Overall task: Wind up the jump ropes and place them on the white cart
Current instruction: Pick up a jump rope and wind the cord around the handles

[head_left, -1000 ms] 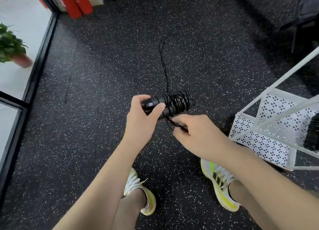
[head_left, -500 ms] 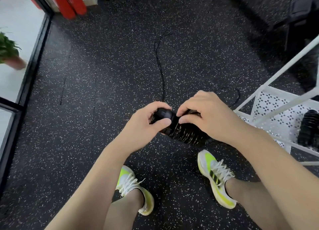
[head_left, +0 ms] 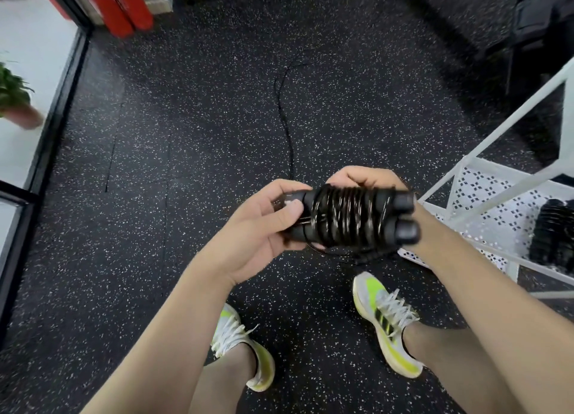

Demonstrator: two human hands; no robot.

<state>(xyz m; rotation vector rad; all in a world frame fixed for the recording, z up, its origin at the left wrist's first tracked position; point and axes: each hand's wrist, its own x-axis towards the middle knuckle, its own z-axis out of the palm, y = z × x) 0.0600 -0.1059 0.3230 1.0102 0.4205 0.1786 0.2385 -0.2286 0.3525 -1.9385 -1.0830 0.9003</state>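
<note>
A black jump rope (head_left: 348, 218) has its cord coiled many times round its two handles, which lie side by side. My left hand (head_left: 257, 230) grips the left ends of the handles, thumb on top. Behind the bundle, my right hand (head_left: 369, 179) has its fingers curled; the cord it works is mostly hidden. A loose length of black cord (head_left: 284, 115) trails away across the floor. The white cart (head_left: 484, 215) stands at the right, and a second wound black rope (head_left: 549, 233) lies on its perforated shelf.
The floor is dark speckled rubber. Red cylinders (head_left: 121, 6) lean at the back left beside a glass partition (head_left: 46, 118), with a potted plant (head_left: 15, 100) behind it. Dark gym equipment (head_left: 534, 19) stands at the back right. My feet in yellow-and-white shoes (head_left: 385, 323) are below.
The bundle has turned level and risen toward the camera. My right hand has gone from over the top of the coil to behind it.
</note>
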